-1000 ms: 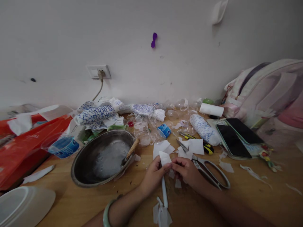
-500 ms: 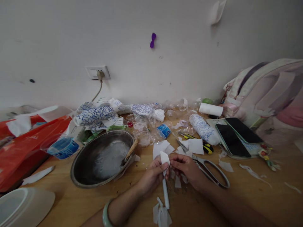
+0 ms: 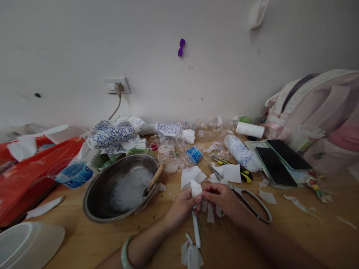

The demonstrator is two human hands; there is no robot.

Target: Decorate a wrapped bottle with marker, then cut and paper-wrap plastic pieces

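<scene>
Between my hands is a small piece of white paper (image 3: 196,187). My left hand (image 3: 183,203) is closed on it, with the thumb pressed over its lower edge. My right hand (image 3: 219,196) pinches at the paper's right side, its fingertips meeting the left thumb. Beneath them a thin rolled white paper tube (image 3: 196,231) lies on the table, its upper end hidden by my left hand. Scissors (image 3: 251,203) lie just beyond and right of my right hand, partly over cut paper pieces (image 3: 231,173).
To the left stands a metal bowl (image 3: 123,190) of whitish liquid with a wooden-handled brush (image 3: 156,177). Cut plastic bottles (image 3: 168,155) and paper-covered, blue-scaled shapes (image 3: 113,136) line the back. Two phones (image 3: 275,166) and a pink backpack (image 3: 319,112) are at right.
The white paper piece has turned slightly, showing more of its flat face, and my fingers have shifted a little along it. Everything else stays in place.
</scene>
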